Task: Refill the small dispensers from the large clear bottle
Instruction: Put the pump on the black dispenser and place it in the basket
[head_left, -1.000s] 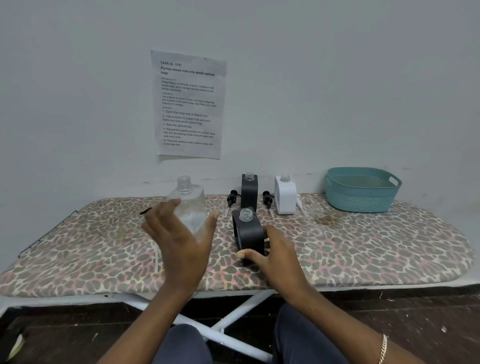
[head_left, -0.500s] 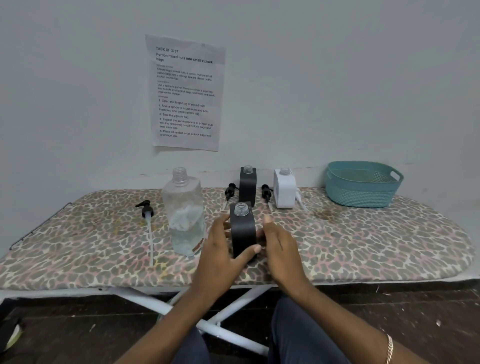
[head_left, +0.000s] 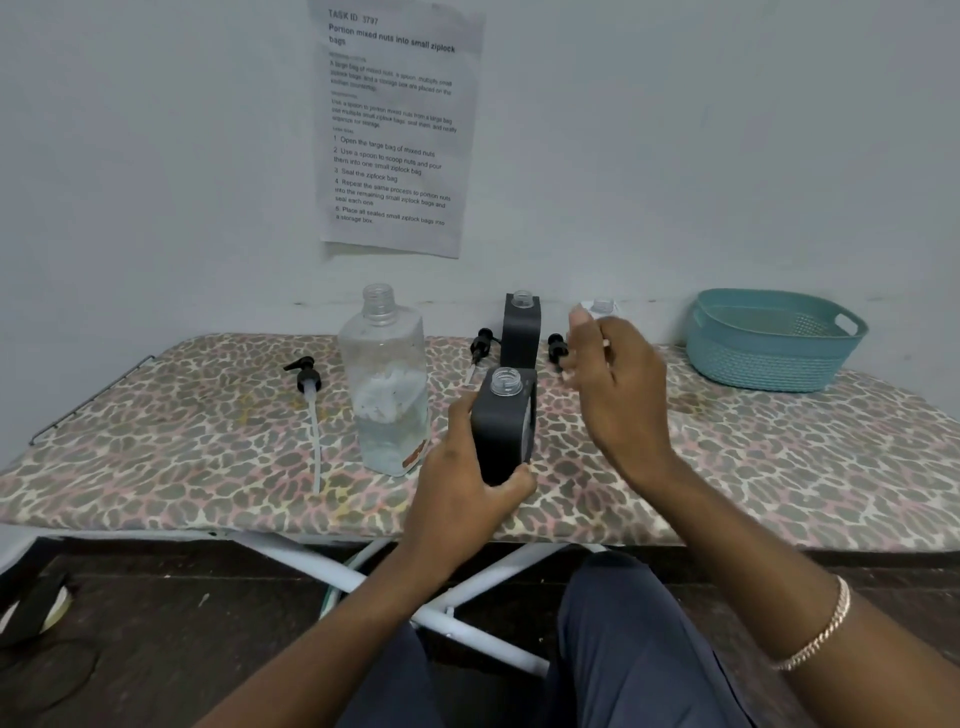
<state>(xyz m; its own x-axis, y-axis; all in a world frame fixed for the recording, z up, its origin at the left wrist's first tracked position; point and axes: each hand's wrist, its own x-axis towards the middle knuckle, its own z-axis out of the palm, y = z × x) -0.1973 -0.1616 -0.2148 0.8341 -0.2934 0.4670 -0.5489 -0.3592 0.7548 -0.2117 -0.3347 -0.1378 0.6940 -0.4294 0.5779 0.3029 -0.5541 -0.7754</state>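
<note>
Nearest, the left hand wraps its fingers around a black dispenser, uncapped and upright on the leopard-print ironing board. Just beside it on the left stands the large clear bottle, open-necked, with liquid low in it. The right hand hangs above the board, fingers loosely curled and holding nothing, covering most of the white dispenser. Further back stand a second black dispenser, loose pump heads and a teal basket.
</note>
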